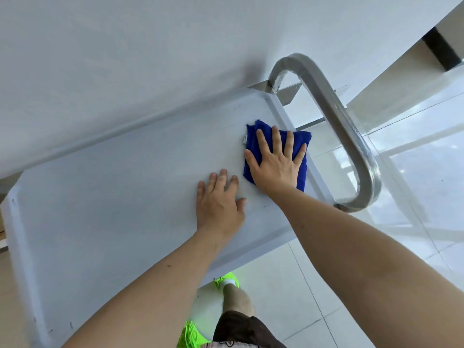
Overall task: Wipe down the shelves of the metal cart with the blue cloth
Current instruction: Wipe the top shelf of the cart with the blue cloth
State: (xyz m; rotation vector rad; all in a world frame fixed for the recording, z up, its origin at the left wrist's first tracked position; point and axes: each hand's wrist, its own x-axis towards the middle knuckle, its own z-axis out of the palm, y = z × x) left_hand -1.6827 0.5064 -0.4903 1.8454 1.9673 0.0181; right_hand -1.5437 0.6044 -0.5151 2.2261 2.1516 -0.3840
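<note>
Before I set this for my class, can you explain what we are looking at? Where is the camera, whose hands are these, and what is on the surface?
There is no machine here, and only one picture. It comes from a camera on a person's head, looking down. The grey surface is the cart's top shelf; its handle curves at the right end. The right hand presses flat on a folded blue cloth. The left hand rests flat on the bare shelf beside it. Neither hand grips anything. Below are green shoes on a tiled floor.
</note>
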